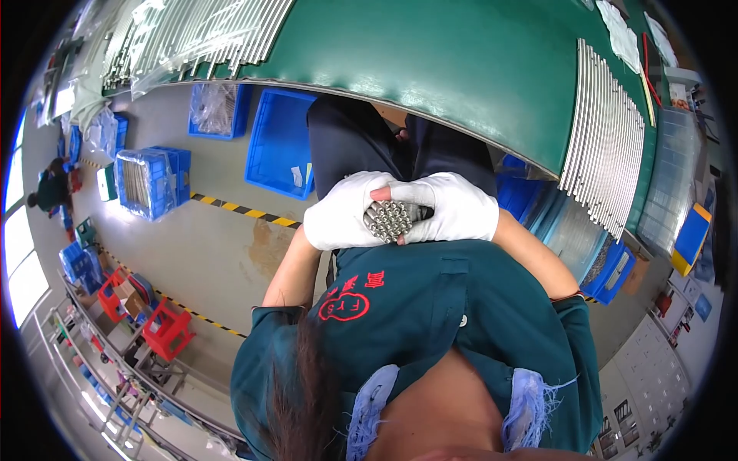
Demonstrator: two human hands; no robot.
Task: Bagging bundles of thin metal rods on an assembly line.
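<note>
A bundle of thin silver metal rods (388, 221) is held together in front of my belly, its round ends facing up toward me. My left hand (350, 211), in a white glove with bare fingertips showing, is closed around the bundle's left side. From the right, my right hand (455, 207), gloved the same way, wraps the other side, and the fingers of both hands meet around the rods. The rods' lengths below the ends are mostly hidden by the hands.
The green-topped table (430, 58) lies just beyond my knees. On it are a row of metal rods (603, 138) at right and plastic-covered rods (200, 34) at left. A blue bin (257, 146) stands on the floor at left, and blue crates (519, 188) sit under the table at right.
</note>
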